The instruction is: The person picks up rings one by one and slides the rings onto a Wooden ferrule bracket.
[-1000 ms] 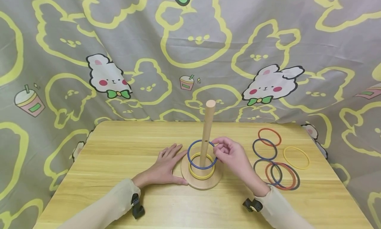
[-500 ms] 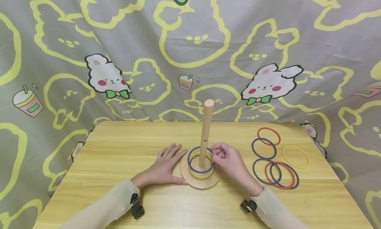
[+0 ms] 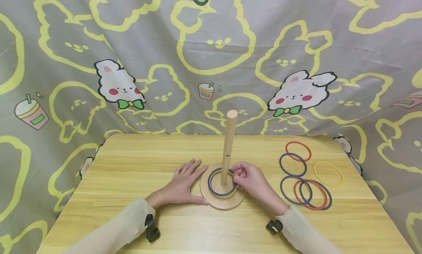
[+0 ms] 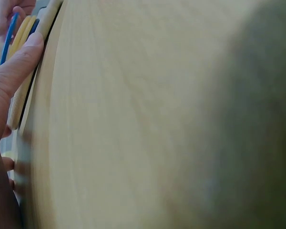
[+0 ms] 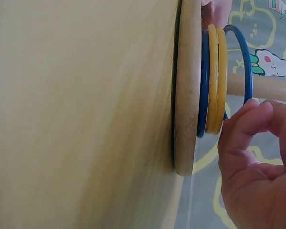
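A wooden peg (image 3: 228, 147) stands upright on a round wooden base (image 3: 227, 205) on the table. My right hand (image 3: 252, 179) pinches a blue ring (image 5: 248, 62) at its right side, between thumb and fingers. That ring circles the peg and hangs slightly tilted, close over two yellow rings (image 5: 222, 81). Beneath the yellow ones, another blue ring (image 5: 204, 90) lies at the base. My left hand (image 3: 181, 186) rests on the table with fingers spread, its thumb and index finger at the left edge of the base.
To the right lie loose rings: a red ring (image 3: 294, 142) overlapping a blue ring (image 3: 295, 175), a yellow ring (image 3: 341, 180) by itself, and an overlapping group with an orange-red ring (image 3: 326, 197). A patterned grey curtain (image 3: 165, 111) hangs behind the wooden table (image 3: 125, 169).
My right hand has lowered the blue ring down around the peg, from well above the yellow rings to close over them. The left hand has stayed in place.
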Motion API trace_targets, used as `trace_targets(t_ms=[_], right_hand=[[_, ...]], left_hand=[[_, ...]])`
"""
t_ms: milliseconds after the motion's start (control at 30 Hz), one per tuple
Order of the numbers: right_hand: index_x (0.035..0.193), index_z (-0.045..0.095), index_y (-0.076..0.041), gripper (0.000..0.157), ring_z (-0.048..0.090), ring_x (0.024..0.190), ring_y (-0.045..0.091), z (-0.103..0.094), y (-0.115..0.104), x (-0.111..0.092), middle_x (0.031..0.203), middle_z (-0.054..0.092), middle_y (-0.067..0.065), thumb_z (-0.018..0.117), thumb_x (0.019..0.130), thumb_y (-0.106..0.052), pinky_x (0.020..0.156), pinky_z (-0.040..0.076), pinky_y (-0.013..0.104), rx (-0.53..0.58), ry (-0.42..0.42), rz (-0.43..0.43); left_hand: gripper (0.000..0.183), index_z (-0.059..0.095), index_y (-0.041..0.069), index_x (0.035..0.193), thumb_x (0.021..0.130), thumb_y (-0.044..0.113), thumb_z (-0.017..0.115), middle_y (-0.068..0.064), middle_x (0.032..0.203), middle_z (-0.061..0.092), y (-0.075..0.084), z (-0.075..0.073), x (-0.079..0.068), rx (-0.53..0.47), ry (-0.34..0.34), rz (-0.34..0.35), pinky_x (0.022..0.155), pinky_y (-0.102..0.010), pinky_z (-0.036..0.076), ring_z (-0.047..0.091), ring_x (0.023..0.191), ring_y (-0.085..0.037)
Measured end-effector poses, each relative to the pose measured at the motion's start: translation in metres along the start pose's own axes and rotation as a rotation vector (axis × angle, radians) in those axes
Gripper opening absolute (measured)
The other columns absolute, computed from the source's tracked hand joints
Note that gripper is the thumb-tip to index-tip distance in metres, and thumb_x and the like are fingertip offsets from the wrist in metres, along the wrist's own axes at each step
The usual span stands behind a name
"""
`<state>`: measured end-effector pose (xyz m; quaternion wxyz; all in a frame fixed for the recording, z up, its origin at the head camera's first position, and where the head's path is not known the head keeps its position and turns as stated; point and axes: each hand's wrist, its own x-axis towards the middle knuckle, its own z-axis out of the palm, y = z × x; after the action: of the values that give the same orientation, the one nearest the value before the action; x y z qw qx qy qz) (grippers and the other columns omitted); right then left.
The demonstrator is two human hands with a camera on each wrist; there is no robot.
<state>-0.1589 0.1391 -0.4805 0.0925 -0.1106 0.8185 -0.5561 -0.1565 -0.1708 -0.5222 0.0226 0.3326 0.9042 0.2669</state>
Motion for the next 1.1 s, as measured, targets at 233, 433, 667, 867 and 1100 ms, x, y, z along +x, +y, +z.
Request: trace_targets(t_ms=[233, 433, 667, 867, 1100], right_hand=[[0.111, 0.072, 0.001, 0.02, 0.061, 0.065, 0.013, -0.002, -0.001, 0.001, 0.083, 0.063, 0.003, 0.067, 0.093, 0.008, 0.055, 0.05, 0.022, -0.061, -0.004, -0.011], [0.11, 0.072, -0.002, 0.019, 0.058, 0.065, 0.013, -0.003, -0.001, 0.0, 0.081, 0.062, 0.001, 0.067, 0.094, 0.007, 0.054, 0.046, 0.022, -0.107, -0.018, -0.021], [0.112, 0.073, -0.004, 0.014, 0.057, 0.069, 0.013, -0.007, 0.0, -0.002, 0.084, 0.062, -0.002, 0.069, 0.098, -0.001, 0.06, 0.046, 0.023, -0.176, 0.0, -0.059], [0.115, 0.075, -0.005, 0.017, 0.06, 0.078, 0.016, -0.016, 0.003, -0.008, 0.092, 0.065, 0.001, 0.069, 0.099, -0.002, 0.066, 0.049, 0.025, -0.15, 0.019, -0.041], [0.118, 0.075, -0.004, 0.017, 0.061, 0.078, 0.018, -0.027, 0.006, -0.013, 0.096, 0.068, 0.003, 0.069, 0.102, -0.004, 0.065, 0.049, 0.026, -0.122, 0.049, -0.008]], left_hand=[[0.117, 0.037, 0.014, 0.171, 0.082, 0.074, 0.083, -0.023, 0.176, 0.023, 0.005, -0.004, 0.0, 0.019, -0.021, -0.02, 0.12, -0.074, 0.014, 0.013, 0.163, -0.049], [0.116, 0.038, 0.013, 0.171, 0.082, 0.07, 0.085, -0.024, 0.176, 0.024, 0.009, -0.007, 0.001, 0.038, -0.045, -0.039, 0.121, -0.073, 0.015, 0.013, 0.163, -0.049], [0.117, 0.037, 0.014, 0.171, 0.082, 0.075, 0.083, -0.024, 0.176, 0.024, 0.004, -0.003, 0.0, 0.01, -0.012, -0.019, 0.12, -0.074, 0.013, 0.013, 0.162, -0.05], [0.118, 0.036, 0.018, 0.172, 0.082, 0.083, 0.076, -0.023, 0.176, 0.023, -0.006, 0.005, -0.001, 0.001, 0.024, 0.006, 0.119, -0.074, 0.013, 0.013, 0.162, -0.048], [0.119, 0.037, 0.014, 0.171, 0.081, 0.077, 0.082, -0.024, 0.176, 0.023, -0.001, 0.001, 0.001, -0.007, -0.003, -0.013, 0.119, -0.075, 0.013, 0.013, 0.162, -0.05]])
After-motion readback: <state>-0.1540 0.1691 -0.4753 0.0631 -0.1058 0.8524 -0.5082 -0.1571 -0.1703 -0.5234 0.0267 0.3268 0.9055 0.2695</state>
